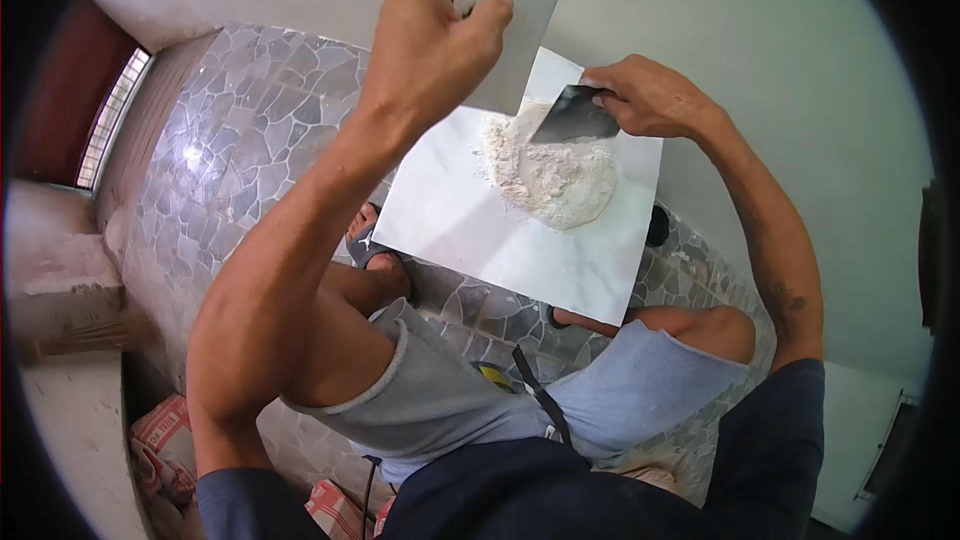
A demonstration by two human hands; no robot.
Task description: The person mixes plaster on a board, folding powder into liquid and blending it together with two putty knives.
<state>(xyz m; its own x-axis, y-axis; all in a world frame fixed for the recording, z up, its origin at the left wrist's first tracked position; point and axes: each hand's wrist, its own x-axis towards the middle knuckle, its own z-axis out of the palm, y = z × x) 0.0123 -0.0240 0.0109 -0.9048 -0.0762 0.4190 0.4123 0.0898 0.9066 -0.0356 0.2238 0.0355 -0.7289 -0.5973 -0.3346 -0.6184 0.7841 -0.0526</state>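
Observation:
High at the upper centre, my left hand (440,35) is closed round a flat grey rectangular plate (525,15), its thumb on the near face. My right hand (650,97) grips a dark, wide-bladed scraper (577,117) by its far edge. The scraper's blade is tilted over the upper part of a pile of off-white powder (560,185). That pile is spread on a white marbled board (450,200) in front of my knees. Part of the board's top is hidden behind the grey plate.
Grey stone-patterned floor (270,110) surrounds the board, with a plain wall (780,60) beyond. Red and white bags (165,435) lie at the lower left beside a pale ledge (75,440). My sandalled foot (380,255) is by the board's left corner.

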